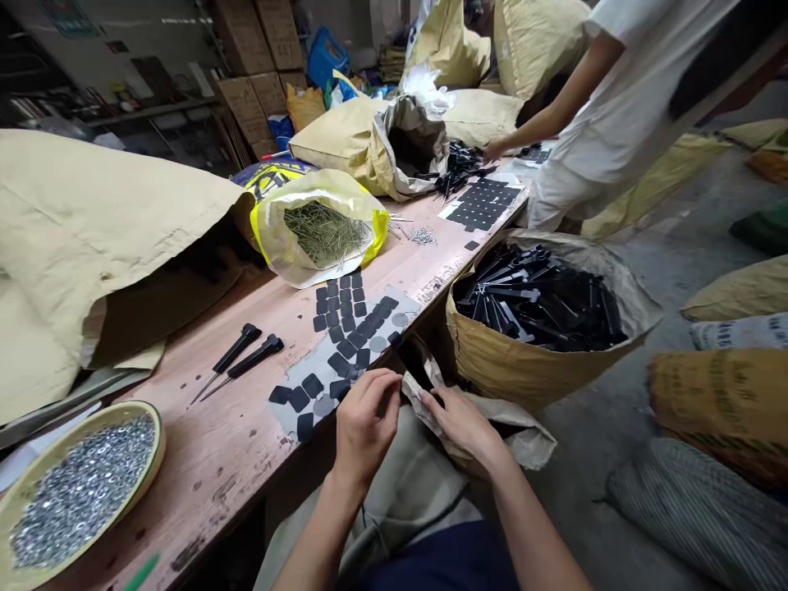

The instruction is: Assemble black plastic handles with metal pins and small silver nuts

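My left hand (pixel 363 423) hovers at the table's front edge with its fingers curled and pinched, right beside a grey sheet of black sticky pads (pixel 345 349); what it pinches is too small to make out. My right hand (pixel 459 420) is closed on the rim of a crumpled paper bag (pixel 523 443) just below the table edge. Two black-handled awls (pixel 243 357) lie on the wooden table (pixel 246 443) to the left of the pad sheet.
A yellow bowl of small metal washers (pixel 80 488) sits near left. A yellow plastic bag of pins (pixel 320 230) and big paper sacks (pixel 74 246) fill the table's back. An open sack of black plastic parts (pixel 538 308) stands right. Another person in white (pixel 621 107) works farther along.
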Demonstrator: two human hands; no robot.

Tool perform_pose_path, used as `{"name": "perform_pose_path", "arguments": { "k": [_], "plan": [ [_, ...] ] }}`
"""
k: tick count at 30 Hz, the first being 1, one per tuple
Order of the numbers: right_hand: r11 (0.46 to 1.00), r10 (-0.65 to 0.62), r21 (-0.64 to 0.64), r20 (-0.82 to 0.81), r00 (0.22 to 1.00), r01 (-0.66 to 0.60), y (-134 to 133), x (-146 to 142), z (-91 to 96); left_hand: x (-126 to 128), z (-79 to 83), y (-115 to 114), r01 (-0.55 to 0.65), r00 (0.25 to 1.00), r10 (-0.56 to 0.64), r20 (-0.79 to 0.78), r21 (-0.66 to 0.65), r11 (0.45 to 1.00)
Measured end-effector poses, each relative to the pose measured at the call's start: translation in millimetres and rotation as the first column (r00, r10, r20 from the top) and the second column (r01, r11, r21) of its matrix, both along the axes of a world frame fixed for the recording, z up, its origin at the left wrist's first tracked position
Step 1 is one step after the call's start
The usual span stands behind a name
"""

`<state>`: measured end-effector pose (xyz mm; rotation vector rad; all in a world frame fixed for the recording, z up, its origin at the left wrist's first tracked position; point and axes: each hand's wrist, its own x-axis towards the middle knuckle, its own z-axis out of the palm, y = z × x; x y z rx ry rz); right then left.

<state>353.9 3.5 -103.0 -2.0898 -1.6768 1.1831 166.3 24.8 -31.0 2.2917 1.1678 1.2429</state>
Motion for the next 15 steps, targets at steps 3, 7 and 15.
{"name": "perform_pose_path", "arguments": {
  "k": [3, 7, 15],
  "plan": [
    [0.995, -0.1, -0.026, -0.052, 0.994, 0.098, 2.3, 5.7, 5.0, 0.6, -5.5, 2.3, 0.009, 1.0, -0.009, 0.001, -0.01, 1.0],
    [0.975, -0.218, -0.041, -0.008, 0.976, 0.217, 10.2, 16.6, 0.1, -2.8, -11.2, 2.7, 0.014, 1.0, -0.014, 0.008, -0.039, 0.999],
    [0.967, -0.178, -0.182, 0.014, 0.984, 0.178, 54.4, 57.4, -45.5, -16.3, -17.0, -6.7, -0.026, 0.999, 0.027, 0.017, -0.058, 0.998]
  ]
}}
